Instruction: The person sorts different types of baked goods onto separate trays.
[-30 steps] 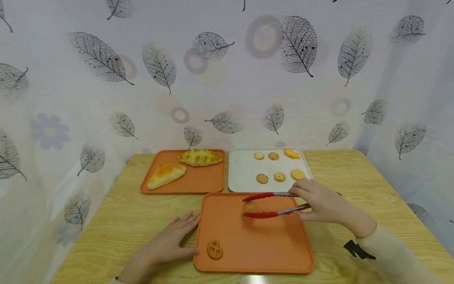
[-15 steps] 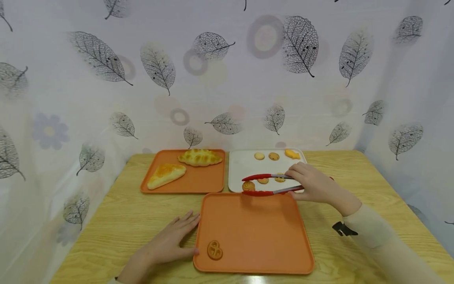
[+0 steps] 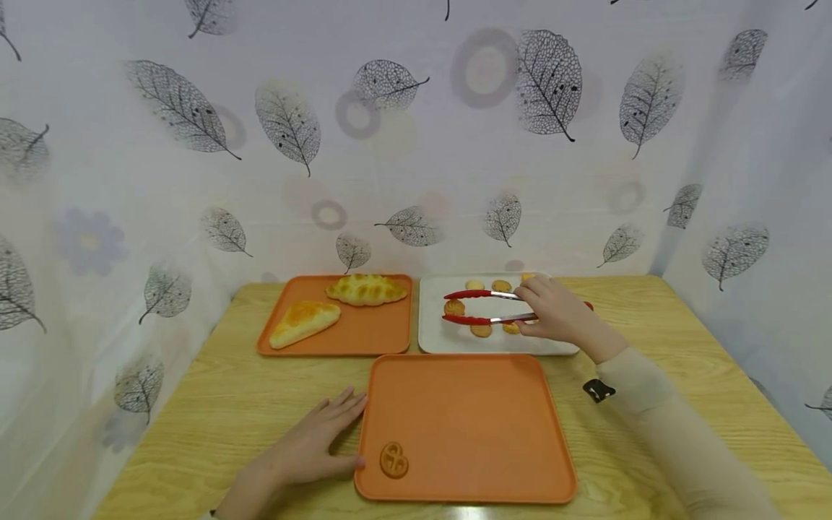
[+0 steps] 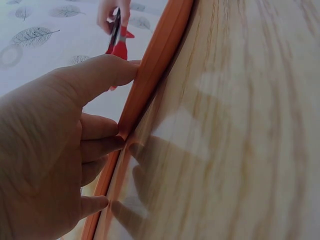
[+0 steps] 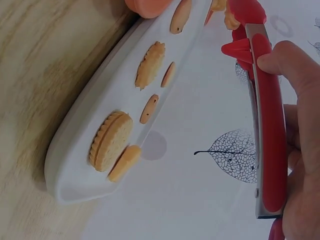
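My right hand (image 3: 549, 309) grips red-tipped metal tongs (image 3: 500, 320) over the white tray (image 3: 432, 339). A round swirled cookie (image 3: 454, 308) sits between the tongs' tips, above the tray's left part. In the right wrist view the thumb presses the red handle (image 5: 272, 135) of the tongs. Beside the near orange tray (image 3: 481, 433), my left hand (image 3: 305, 448) lies with extended fingers, its thumb and fingertips touching the tray's left rim. On that tray a pretzel-shaped cookie (image 3: 393, 460) lies at the near left corner.
White tray cookies include a thick round sandwich cookie (image 5: 111, 141) and a round one (image 3: 477, 286); the right hand and tongs partly cover several. A far-left orange tray (image 3: 370, 339) bears a triangular pastry (image 3: 305, 323) and a braided bread (image 3: 366, 289). A leaf-patterned curtain (image 3: 416, 144) hangs behind.
My right hand has moved away from me with the tongs and the swirled cookie, from above the near orange tray to above the white tray. The left hand stays at the rim.
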Tool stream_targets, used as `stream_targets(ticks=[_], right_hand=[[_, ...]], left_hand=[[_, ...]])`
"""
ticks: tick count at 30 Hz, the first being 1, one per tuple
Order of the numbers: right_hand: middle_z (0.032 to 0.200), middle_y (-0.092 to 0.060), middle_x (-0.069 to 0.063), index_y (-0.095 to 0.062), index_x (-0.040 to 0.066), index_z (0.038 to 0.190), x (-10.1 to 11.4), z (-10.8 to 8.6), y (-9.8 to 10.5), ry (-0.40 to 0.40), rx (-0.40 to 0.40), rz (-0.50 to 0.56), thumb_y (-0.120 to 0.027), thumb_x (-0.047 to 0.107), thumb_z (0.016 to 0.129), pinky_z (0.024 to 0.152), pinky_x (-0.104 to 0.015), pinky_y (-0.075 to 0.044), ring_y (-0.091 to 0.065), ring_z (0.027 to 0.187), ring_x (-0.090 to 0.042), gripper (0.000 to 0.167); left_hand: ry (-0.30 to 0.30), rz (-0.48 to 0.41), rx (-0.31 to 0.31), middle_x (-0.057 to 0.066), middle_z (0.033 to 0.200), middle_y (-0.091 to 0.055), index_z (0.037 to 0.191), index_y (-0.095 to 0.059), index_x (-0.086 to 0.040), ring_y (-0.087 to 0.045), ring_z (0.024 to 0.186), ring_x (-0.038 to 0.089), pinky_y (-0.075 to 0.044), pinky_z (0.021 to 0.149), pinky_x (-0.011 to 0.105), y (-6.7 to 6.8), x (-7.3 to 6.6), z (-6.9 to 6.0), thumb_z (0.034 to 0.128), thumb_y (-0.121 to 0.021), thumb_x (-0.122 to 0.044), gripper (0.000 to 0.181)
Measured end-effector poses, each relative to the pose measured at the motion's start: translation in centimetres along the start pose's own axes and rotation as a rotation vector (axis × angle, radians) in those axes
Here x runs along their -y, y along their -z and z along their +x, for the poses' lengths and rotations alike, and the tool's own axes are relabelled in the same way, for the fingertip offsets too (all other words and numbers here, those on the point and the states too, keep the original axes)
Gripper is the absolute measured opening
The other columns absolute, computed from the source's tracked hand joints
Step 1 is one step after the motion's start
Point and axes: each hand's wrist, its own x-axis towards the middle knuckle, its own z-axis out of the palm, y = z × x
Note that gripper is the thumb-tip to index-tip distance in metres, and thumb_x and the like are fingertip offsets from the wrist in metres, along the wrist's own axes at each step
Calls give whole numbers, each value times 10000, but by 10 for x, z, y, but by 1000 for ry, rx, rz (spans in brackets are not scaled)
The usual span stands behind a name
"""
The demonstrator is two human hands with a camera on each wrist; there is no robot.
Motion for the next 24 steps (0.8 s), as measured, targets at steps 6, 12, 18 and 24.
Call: stream_targets(ticks=[6,12,18,24], right_hand=[[1003,-595,-158,-623,-36,1060,-8,10,-10,-107,86,-10,-799,271,723,673,-439,-464,-537,897,-310,488],[1091,-609,-174,-625,-18,1080,-16,20,-20,-172,148,-12,-778,283,759,705,-464,-488,-546,936,-318,466],[1125,-606,-195,-617,-40,1122,-25,30,-29,-245,245,-5,-768,306,787,802,-494,-505,-545,1013,-344,504],[1103,-609,-198,-618,-54,1145,-31,36,-37,-311,292,29,-757,310,799,828,-511,-505,-550,1024,-352,522]], left_hand=[[4,-12,-2,83,1590,-321,1537,-300,-106,-212,1501,310,-193,1177,615,0,0,-1,855,-612,-631,916],[0,-10,-3,81,1590,-323,1537,-300,-104,-213,1501,311,-198,1174,620,0,0,-1,855,-613,-630,916],[-8,-1,-12,85,1584,-333,1533,-309,-100,-222,1498,307,-208,1174,612,1,0,-1,853,-618,-626,914],[-4,-1,-10,76,1586,-334,1533,-312,-104,-225,1499,300,-207,1180,600,3,-1,-2,852,-620,-625,910]])
